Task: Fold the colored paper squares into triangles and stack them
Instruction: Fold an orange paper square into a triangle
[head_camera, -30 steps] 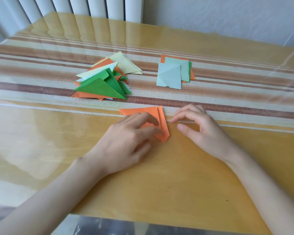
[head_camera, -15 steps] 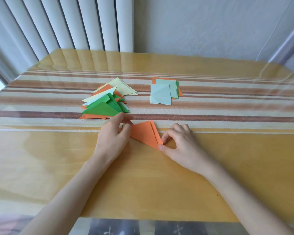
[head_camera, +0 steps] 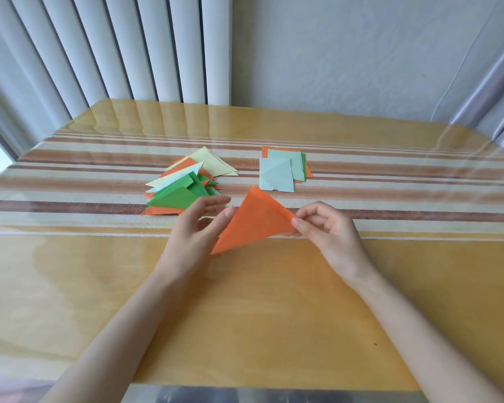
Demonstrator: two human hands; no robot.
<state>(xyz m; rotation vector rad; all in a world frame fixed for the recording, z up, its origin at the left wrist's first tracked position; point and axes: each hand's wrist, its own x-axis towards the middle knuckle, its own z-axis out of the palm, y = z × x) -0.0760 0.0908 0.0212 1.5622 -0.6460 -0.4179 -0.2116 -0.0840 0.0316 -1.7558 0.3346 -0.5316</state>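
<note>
- Orange triangle (head_camera: 252, 223), already folded, is held up off the table (head_camera: 245, 301), between the two hands and in front of both paper piles.
- Right hand (head_camera: 329, 231) pinches the triangle's right corner between thumb and forefinger, the other fingers curled behind.
- Left hand (head_camera: 192, 228) has loosely spread fingers; its thumb tip touches the triangle's left edge, with no firm grasp visible.
- From the pinch, the paper extends leftward and towards the person. Its longest visible edge is the lower one, running from the pinched corner down to a free corner near the left wrist. One point aims up and away.
- Stack of folded triangles (head_camera: 184, 187) lies on the table beyond the left hand, up and left of the held piece, and nearer to that hand than to the right.
- Pile of unfolded squares (head_camera: 277, 173) sits further right, well apart from the stack.
- Judgement: folding of this piece looks done; placing it means carrying it leftward and away, then laying it flat on the stack.
</note>
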